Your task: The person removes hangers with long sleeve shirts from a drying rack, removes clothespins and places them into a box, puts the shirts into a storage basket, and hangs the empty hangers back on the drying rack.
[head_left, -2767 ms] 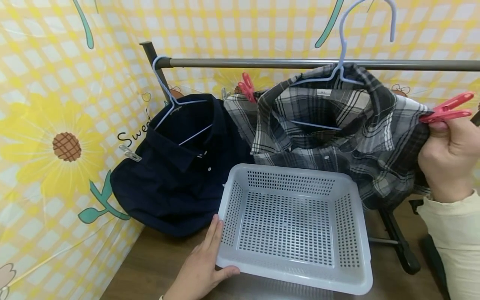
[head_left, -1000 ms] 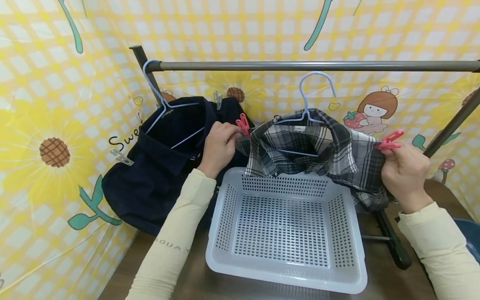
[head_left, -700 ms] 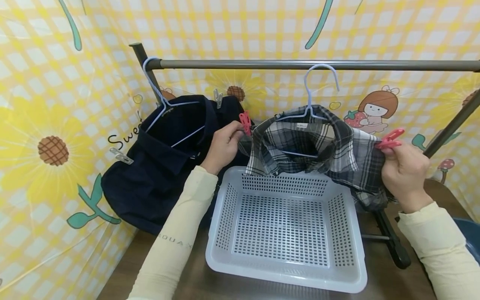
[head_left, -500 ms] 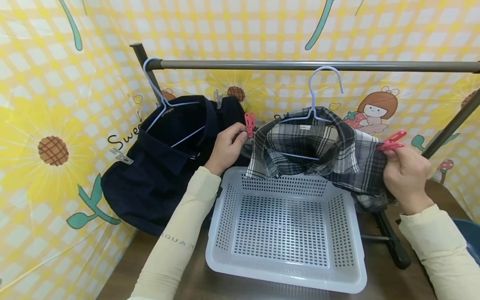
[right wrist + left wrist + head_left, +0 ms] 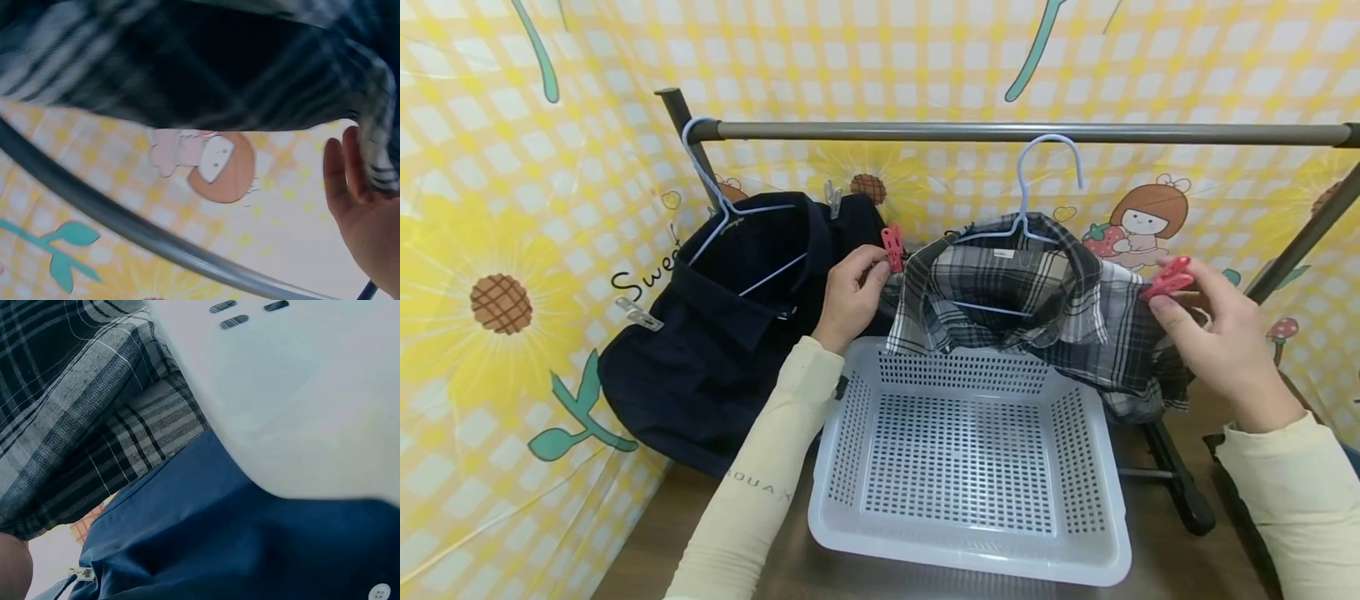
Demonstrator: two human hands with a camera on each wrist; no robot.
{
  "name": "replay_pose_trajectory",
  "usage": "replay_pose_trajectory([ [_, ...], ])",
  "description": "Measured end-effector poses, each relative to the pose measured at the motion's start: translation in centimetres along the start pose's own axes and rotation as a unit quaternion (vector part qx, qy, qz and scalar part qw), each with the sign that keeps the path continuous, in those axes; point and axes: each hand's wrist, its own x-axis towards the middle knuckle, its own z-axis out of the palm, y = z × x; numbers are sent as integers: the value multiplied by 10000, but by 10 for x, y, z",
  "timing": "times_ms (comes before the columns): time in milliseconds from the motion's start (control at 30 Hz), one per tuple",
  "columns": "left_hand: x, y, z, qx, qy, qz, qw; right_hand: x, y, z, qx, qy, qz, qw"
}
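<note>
A grey plaid shirt [image 5: 1123,333] is on a light-blue hanger [image 5: 1024,196], whose hook overlaps the rail in the head view. Red clothespins clip both shoulders. My left hand [image 5: 852,292] pinches the shirt's left-side shoulder, fingertips right at the base of one red clothespin [image 5: 892,247]. On the other shoulder, my right hand [image 5: 1225,342] has thumb and forefinger around the second red clothespin [image 5: 1167,279]. The right wrist view shows that hand's fingers [image 5: 335,172] beside the plaid cloth. Plaid fabric [image 5: 81,400] fills the left wrist view's upper left.
A grey metal rail [image 5: 925,131] crosses the back. At its left end hangs a navy shirt [image 5: 722,350] with clear clothespins [image 5: 638,313]. Below the plaid shirt stands a light-grey perforated basket [image 5: 970,562]. A black rack foot [image 5: 1187,500] is to its right.
My left hand has left the basket's rim and taken the plaid shirt's shoulder. The hanger has come down from above the rail. My right fingers have shifted from the shoulder cloth onto the clothespin.
</note>
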Motion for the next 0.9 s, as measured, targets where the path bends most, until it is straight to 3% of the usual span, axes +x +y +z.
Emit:
replay_pose_trajectory([
  [200,2,29,-6,-25,-7,12,10000,7,-10,0,1034,312,46,9941],
  [300,2,30,-6,-46,-19,30,10000,8,-11,0,1255,515,46,9907],
  [400,2,27,-6,-83,-16,27,10000,8,-11,1,1432,725,-209,9868],
  [467,2,26,-5,-102,-11,15,9999,8,-10,2,2036,890,-418,9741],
  [633,1,27,-5,-72,26,-38,10000,10,-6,-3,3433,1271,-627,9285],
  [767,1,26,-4,-88,40,-65,9999,6,-4,-15,3706,1466,-345,9165],
  [800,1,25,-4,-103,43,-71,9999,4,-3,-18,3944,1434,-296,9072],
  [900,1,25,-4,-131,44,-60,9999,-3,1,-29,4181,1306,-167,8988],
])
